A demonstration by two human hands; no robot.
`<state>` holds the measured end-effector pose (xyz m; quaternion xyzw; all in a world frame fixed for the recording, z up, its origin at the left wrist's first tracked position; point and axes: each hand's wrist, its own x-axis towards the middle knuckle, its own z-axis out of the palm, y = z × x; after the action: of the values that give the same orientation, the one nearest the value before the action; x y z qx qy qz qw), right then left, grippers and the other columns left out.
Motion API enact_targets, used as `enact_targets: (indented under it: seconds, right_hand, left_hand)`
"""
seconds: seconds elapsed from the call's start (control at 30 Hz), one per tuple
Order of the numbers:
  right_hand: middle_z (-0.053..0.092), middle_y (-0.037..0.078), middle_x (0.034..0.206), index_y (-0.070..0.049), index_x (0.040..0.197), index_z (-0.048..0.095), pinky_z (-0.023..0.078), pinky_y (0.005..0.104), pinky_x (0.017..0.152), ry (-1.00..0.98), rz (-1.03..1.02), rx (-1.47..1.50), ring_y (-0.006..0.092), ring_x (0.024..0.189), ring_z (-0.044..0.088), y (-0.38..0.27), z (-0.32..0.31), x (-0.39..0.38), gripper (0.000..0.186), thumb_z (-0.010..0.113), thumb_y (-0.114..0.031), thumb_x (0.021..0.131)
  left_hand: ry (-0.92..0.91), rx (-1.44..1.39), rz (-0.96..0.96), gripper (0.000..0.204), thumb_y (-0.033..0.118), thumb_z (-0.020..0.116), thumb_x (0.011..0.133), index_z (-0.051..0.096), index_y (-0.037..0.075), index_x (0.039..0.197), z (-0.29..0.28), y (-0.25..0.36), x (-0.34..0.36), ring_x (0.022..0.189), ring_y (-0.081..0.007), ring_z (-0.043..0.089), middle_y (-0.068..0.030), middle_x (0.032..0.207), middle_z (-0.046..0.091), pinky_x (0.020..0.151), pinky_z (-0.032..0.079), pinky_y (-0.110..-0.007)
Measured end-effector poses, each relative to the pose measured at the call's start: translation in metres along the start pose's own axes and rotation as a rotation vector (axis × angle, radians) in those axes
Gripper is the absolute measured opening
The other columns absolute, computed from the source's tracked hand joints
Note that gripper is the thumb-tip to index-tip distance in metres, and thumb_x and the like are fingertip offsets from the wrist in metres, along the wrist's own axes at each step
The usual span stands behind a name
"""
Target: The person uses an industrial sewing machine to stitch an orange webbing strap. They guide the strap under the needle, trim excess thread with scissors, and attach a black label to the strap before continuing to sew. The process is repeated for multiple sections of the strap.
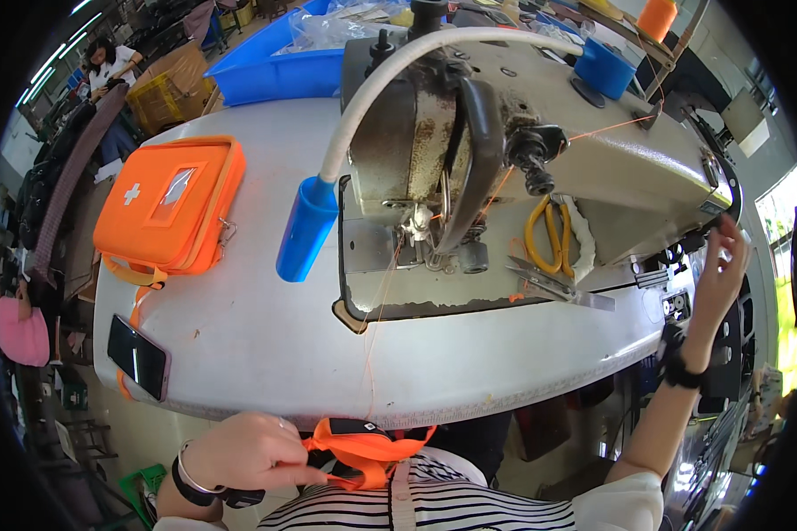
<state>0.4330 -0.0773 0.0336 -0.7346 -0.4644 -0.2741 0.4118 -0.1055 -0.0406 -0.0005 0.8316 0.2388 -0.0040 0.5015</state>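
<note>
At the front edge of the table, my left hand (259,450) is closed on an orange strap (363,451) that carries a black patch and lies gathered over my lap. Orange thread runs from the strap up to the needle area of an industrial sewing machine (416,226). My right hand (723,270) is raised by the machine's right end, its fingers stretched and apart, with nothing visible in them. Whether the fingertips touch the machine there is hard to make out. Yellow-handled scissors (549,237) lie on the machine bed under the arm.
An orange zip pouch (170,205) with a white cross and a phone (139,357) lie on the left of the table (266,354). A blue lamp head (307,228) hangs beside the needle. Behind stand a blue bin (270,78) and a thread spool (656,18). Other people work at far left.
</note>
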Motion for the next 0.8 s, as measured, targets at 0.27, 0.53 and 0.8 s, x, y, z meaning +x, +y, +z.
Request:
enact_targets:
  seconds: [0.27,0.53,0.8]
  right_hand:
    - [0.058,0.016,0.111,0.001,0.112,0.059,0.047,0.0419,0.088,-0.808,-0.282,0.182,0.0372,0.102,0.057,-0.110,0.024,-0.099,0.035,0.068,-0.003,0.078]
    - [0.061,0.017,0.089,0.002,0.093,0.059,0.048,0.0431,0.076,-0.675,-0.323,0.028,0.0358,0.083,0.059,-0.091,0.039,-0.094,0.017,0.058,0.004,0.077]
    - [0.066,0.015,0.113,0.002,0.126,0.048,0.052,0.0276,0.070,-0.959,0.154,0.804,0.0162,0.074,0.066,-0.194,0.003,-0.148,0.043,0.046,0.012,0.084]
  left_hand:
    - [1.071,0.251,-0.115,0.033,-0.003,0.078,0.070,0.046,0.004,0.066,0.043,-0.026,0.013,0.055,-0.0228,0.047,-0.0066,0.064,0.046,0.054,0.040,-0.033]
    - [1.071,0.105,0.012,0.034,-0.008,0.073,0.072,0.059,0.001,0.101,0.050,-0.026,0.011,0.090,-0.0204,0.057,-0.0097,0.102,0.057,0.080,0.047,-0.028]
    - [0.983,0.044,0.057,0.023,-0.008,0.071,0.074,0.067,0.001,0.096,0.049,-0.034,0.003,0.094,-0.0204,0.063,-0.0106,0.106,0.064,0.079,0.050,-0.029]
